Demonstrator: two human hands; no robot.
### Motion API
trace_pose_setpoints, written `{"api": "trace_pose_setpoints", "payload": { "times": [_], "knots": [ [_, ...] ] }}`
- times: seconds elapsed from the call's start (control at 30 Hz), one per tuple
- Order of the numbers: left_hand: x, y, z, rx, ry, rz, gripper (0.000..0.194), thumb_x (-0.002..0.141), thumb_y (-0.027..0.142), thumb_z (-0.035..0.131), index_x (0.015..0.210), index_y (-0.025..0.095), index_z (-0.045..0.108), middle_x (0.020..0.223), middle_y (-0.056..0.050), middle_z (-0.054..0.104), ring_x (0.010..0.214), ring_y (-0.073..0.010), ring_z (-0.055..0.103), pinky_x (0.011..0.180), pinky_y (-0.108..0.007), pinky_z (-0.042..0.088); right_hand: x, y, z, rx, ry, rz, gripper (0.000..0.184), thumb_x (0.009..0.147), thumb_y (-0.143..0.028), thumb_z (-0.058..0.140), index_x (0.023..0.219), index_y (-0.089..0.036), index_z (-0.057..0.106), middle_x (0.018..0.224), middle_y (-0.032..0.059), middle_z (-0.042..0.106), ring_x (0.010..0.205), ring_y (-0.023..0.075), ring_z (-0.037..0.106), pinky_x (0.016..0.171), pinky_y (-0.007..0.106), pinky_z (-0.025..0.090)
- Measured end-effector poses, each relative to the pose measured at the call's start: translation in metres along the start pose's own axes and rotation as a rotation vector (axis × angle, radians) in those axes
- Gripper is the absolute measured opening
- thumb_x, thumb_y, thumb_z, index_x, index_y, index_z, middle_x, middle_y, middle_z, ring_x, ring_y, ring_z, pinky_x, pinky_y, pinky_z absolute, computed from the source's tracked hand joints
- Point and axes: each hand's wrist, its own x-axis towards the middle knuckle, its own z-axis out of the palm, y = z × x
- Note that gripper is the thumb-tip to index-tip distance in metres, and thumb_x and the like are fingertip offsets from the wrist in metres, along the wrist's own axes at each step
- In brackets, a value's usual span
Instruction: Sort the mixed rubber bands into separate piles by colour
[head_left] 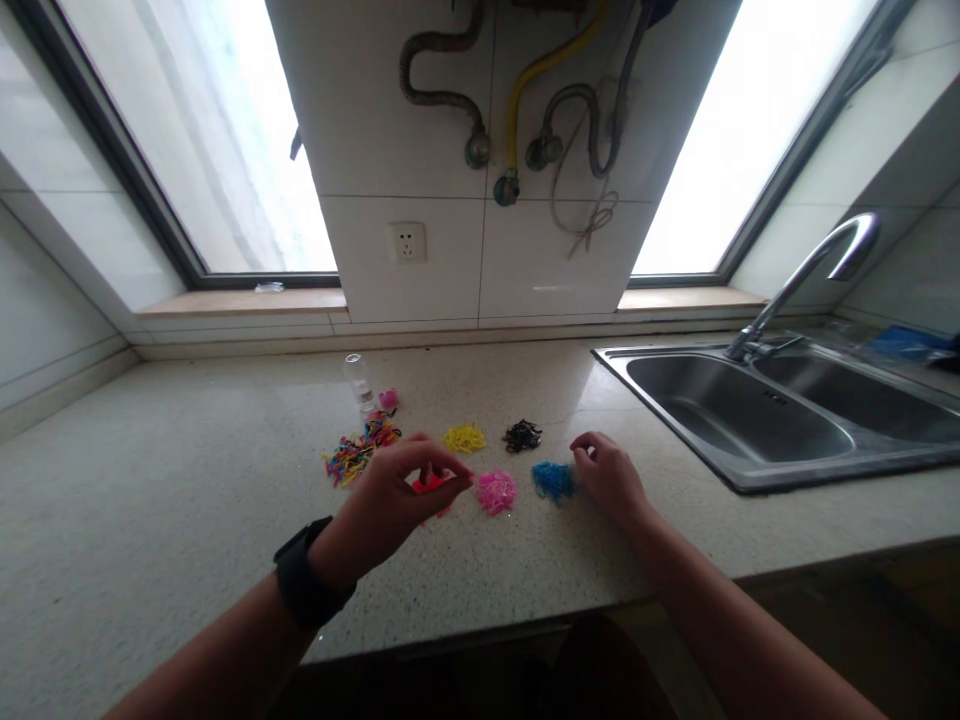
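My left hand [401,480], with a black watch [307,575] on its wrist, is closed in a pinch. Its fingertips are at the left edge of a pink pile of small rubber bands [496,492]; whatever they hold is too small to make out. Partly hidden under that hand lies a red pile [429,484]. My right hand [606,470] rests just right of a blue pile [553,481], fingers curled together, their contents hidden. Behind are a yellow pile [465,437] and a black pile [521,435]. A mixed-colour heap [349,460] sits left of my left hand.
A clear bottle [359,382] and a small pink object [388,398] stand behind the mixed heap. The speckled counter [187,520] runs to a steel sink [750,400] with a curved tap [795,280] on the right. Hoses and a socket [409,242] are on the tiled wall.
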Motion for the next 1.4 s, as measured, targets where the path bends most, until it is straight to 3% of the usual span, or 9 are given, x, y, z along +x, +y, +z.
{"api": "trace_pose_setpoints", "payload": {
  "times": [0.2,0.5,1.0,1.2,1.3,1.4],
  "knots": [
    [-0.004,-0.004,0.019,0.169,-0.076,0.095,0.008,0.091,0.026,0.066,0.090,0.021,0.073,0.087,-0.004,0.071,0.087,-0.0181,0.060,0.080,-0.031,0.049,-0.001,-0.002,0.000,-0.007,-0.007,0.011,0.019,0.084,-0.025,0.049,0.085,-0.022,0.068,0.093,0.0053,0.069,0.075,0.0194,0.060,0.072,0.032,0.041],
    [-0.009,-0.038,0.059,0.500,-0.254,0.123,0.018,0.093,0.023,0.061,0.108,0.021,0.071,0.095,-0.006,0.073,0.092,-0.0230,0.058,0.084,-0.037,0.048,-0.003,-0.006,-0.003,0.013,-0.016,0.036,0.018,0.085,-0.025,0.050,0.085,-0.022,0.068,0.094,0.0051,0.069,0.074,0.0187,0.060,0.071,0.032,0.040],
    [-0.018,-0.041,0.071,0.820,-0.311,0.325,0.034,0.092,0.022,0.056,0.126,0.017,0.060,0.121,-0.009,0.067,0.103,-0.0249,0.057,0.090,-0.043,0.046,-0.001,0.002,-0.001,0.050,-0.007,0.005,0.019,0.084,-0.027,0.050,0.085,-0.023,0.068,0.094,0.0048,0.069,0.076,0.0192,0.061,0.073,0.031,0.041],
    [-0.037,-0.034,0.067,0.765,-0.347,0.455,0.020,0.093,0.019,0.053,0.111,0.020,0.063,0.105,-0.005,0.069,0.095,-0.0207,0.058,0.085,-0.037,0.044,-0.002,0.004,-0.002,0.133,0.038,-0.044,0.018,0.082,-0.028,0.050,0.084,-0.022,0.067,0.088,0.0038,0.067,0.067,0.0176,0.059,0.071,0.032,0.042],
    [-0.059,-0.025,0.073,0.708,-0.412,0.492,0.017,0.092,0.026,0.056,0.108,0.021,0.060,0.094,-0.002,0.067,0.084,-0.0180,0.057,0.073,-0.033,0.044,-0.004,0.007,-0.002,0.171,0.076,-0.076,0.018,0.081,-0.028,0.050,0.086,-0.021,0.065,0.087,0.0038,0.066,0.064,0.0171,0.057,0.069,0.032,0.042],
    [-0.078,-0.019,0.088,0.702,-0.510,0.560,0.013,0.093,0.034,0.056,0.092,0.020,0.056,0.080,0.001,0.062,0.070,-0.0160,0.054,0.057,-0.031,0.038,-0.006,0.009,-0.002,0.199,0.123,-0.095,0.017,0.080,-0.027,0.051,0.089,-0.020,0.064,0.087,0.0041,0.066,0.064,0.0172,0.056,0.068,0.032,0.043]
  ]
}}
